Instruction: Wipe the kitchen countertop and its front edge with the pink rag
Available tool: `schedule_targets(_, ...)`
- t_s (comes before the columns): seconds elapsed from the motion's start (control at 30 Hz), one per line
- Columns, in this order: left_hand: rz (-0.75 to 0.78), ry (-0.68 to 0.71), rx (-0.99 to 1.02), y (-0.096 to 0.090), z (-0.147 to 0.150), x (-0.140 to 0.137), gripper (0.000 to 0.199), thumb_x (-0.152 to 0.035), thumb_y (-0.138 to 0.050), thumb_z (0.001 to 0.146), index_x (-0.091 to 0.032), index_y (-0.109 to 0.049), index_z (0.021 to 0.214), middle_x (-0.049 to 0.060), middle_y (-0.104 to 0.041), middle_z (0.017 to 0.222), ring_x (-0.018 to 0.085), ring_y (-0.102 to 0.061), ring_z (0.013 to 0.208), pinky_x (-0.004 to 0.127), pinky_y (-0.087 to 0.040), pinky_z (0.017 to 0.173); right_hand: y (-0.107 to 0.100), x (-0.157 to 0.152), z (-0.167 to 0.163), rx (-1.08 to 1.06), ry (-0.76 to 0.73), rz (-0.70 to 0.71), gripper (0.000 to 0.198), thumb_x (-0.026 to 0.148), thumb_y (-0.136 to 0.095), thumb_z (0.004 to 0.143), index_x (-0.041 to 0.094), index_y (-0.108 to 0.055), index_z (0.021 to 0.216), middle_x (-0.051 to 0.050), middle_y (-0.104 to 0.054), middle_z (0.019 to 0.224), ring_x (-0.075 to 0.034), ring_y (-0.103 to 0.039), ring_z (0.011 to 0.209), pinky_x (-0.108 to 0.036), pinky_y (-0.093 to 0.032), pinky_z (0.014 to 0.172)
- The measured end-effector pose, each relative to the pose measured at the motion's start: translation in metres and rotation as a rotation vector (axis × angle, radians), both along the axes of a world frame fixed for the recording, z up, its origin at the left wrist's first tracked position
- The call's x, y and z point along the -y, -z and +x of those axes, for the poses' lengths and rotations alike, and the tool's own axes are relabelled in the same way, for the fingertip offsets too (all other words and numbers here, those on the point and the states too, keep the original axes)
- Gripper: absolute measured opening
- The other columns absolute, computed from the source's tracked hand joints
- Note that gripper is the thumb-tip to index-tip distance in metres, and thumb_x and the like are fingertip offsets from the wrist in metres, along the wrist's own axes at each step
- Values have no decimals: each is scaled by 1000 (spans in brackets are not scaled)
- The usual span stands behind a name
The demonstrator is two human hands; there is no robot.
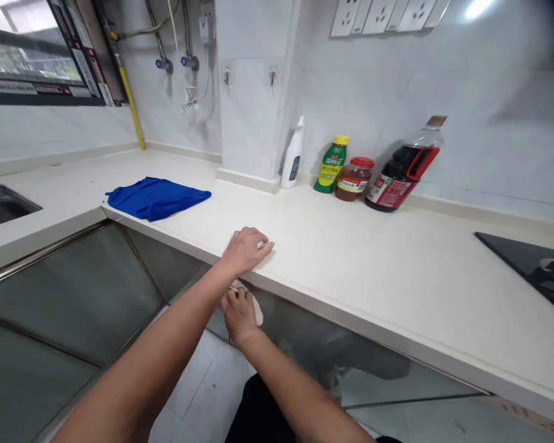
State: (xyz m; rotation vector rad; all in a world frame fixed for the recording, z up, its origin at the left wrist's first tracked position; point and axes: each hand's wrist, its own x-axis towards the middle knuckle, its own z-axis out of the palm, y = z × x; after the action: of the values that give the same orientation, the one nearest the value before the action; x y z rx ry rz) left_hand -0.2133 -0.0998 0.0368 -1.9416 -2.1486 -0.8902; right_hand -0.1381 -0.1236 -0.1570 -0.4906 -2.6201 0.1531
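My left hand [245,251] rests on the white countertop [351,264] close to its front edge, fingers curled together. A small whitish bit shows between thumb and fingers, too little of it to name. Below the edge, my right hand [240,312] presses a pale cloth [257,311] against the glossy grey-green cabinet door [305,332]. Its fingers are bent over the cloth, which sticks out on the right side and above the knuckles. To the left, a crumpled blue cloth [159,197] lies on the counter, apart from both hands.
Along the wall stand a white spray bottle [293,157], a green bottle with yellow cap [331,165], a red-lidded jar [354,179] and a large dark sauce bottle [401,169]. A black hob [530,264] lies at right, a sink [4,206] at left.
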Motion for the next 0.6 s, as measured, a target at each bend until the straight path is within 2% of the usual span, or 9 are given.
schedule_targets(0.13, -2, 2, 13, -1, -1, -1, 32, -38, -50, 95, -19, -76, 98, 10, -74, 110, 28, -61, 110, 45, -45, 99, 14, -14, 22, 78, -184, 36, 49, 2, -52, 86, 24, -64, 129, -7, -63, 131, -25, -53, 119, -46, -45, 105)
schedule_targets(0.2, -4, -3, 18, -2, -1, -1, 32, -36, -49, 95, -19, -76, 97, 10, -74, 109, 28, -62, 110, 45, -45, 99, 25, -23, 48, 108, -241, 48, 57, 0, -51, 83, 25, -63, 133, -5, -59, 140, -23, -53, 122, -44, -44, 108)
schedule_targets(0.3, -8, -13, 25, -3, -1, -1, 32, -35, -48, 94, -19, -76, 94, 10, -74, 110, 28, -62, 109, 44, -46, 99, 43, -37, 101, 146, -279, 54, 63, -2, -48, 78, 25, -65, 132, -3, -59, 142, -21, -55, 122, -41, -44, 110)
schedule_targets(0.43, -7, -13, 38, -3, -1, -1, 33, -35, -47, 94, -20, -75, 93, 10, -75, 109, 27, -62, 108, 43, -46, 98, 63, -60, 200, 205, -258, 57, 65, -2, -43, 75, 29, -70, 125, 1, -63, 135, -18, -59, 116, -37, -49, 105)
schedule_targets(0.53, 2, -2, 30, -3, -2, -2, 33, -36, -47, 94, -19, -75, 94, 10, -74, 109, 27, -62, 108, 43, -46, 98, 76, -84, 303, 275, -182, 54, 69, -3, -43, 69, 33, -73, 120, 2, -68, 127, -19, -62, 112, -37, -54, 99)
schedule_targets(0.6, 5, -4, 11, -3, -1, -3, 33, -37, -47, 93, -19, -75, 95, 10, -74, 110, 27, -62, 109, 43, -45, 99, 83, -101, 379, 365, -52, 38, 67, -1, -45, 70, 38, -74, 117, 1, -69, 125, -20, -64, 110, -37, -56, 97)
